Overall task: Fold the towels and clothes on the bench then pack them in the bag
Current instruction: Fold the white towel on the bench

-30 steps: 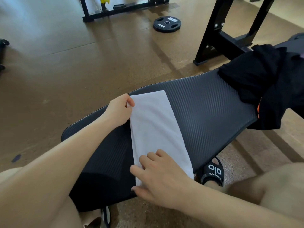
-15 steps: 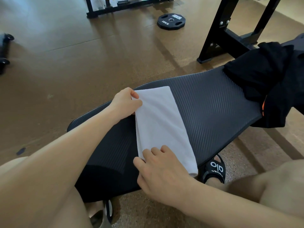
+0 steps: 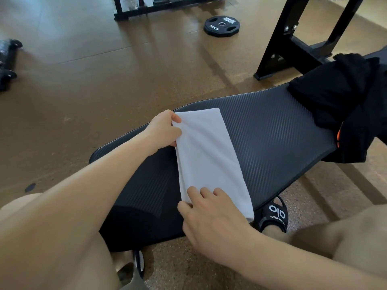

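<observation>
A white towel [image 3: 209,155], folded into a long narrow strip, lies across the black padded bench [image 3: 272,135]. My left hand [image 3: 163,130] grips its far left corner, thumb on top and fingers curled under the edge. My right hand [image 3: 211,216] pinches the near end of the towel at the bench's front edge. Black clothes with an orange detail [image 3: 343,105] lie in a heap on the right end of the bench. No bag is in view.
A black weight plate [image 3: 221,25] lies on the brown floor beyond the bench. A black rack frame [image 3: 293,38] stands at the back right. My knees flank the bench, and a foot in a black sandal [image 3: 274,214] is under its front edge.
My left hand has closed further round the towel's far corner and lifted it slightly. My right hand has slid a little along the near end.
</observation>
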A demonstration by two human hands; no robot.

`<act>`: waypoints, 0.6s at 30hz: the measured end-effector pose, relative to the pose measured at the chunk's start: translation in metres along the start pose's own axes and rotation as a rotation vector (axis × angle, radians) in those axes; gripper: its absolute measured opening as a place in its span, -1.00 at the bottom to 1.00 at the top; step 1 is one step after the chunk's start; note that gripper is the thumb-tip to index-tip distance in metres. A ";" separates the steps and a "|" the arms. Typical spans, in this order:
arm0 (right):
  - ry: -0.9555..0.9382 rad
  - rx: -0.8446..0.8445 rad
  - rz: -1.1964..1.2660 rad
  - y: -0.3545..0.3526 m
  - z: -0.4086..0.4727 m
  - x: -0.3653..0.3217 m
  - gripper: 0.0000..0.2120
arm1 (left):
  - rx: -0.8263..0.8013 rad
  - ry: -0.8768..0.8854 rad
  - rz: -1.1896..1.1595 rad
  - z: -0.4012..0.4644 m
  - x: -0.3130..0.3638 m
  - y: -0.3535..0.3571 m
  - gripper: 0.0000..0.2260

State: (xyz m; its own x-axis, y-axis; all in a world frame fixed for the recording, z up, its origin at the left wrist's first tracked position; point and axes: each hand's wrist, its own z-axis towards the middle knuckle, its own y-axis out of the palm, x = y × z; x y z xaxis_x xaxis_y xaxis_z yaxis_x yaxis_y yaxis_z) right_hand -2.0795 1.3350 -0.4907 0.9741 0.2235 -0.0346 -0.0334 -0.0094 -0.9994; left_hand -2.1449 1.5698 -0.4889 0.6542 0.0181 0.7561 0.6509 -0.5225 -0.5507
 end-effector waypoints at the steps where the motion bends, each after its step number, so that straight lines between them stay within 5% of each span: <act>1: 0.002 0.011 -0.002 -0.002 -0.001 0.001 -0.77 | 0.001 -0.001 -0.003 0.000 0.000 0.001 -0.73; 18: -0.049 -0.010 -0.223 0.006 -0.005 -0.009 -0.83 | 0.068 -0.005 -0.014 -0.001 -0.002 0.005 -0.74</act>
State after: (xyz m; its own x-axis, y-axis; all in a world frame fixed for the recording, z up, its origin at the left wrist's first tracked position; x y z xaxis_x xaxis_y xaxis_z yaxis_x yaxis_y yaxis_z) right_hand -2.0876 1.3281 -0.4959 0.9451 0.2681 0.1868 0.1839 0.0362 -0.9823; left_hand -2.1433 1.5660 -0.4926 0.6467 0.0293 0.7621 0.6843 -0.4634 -0.5629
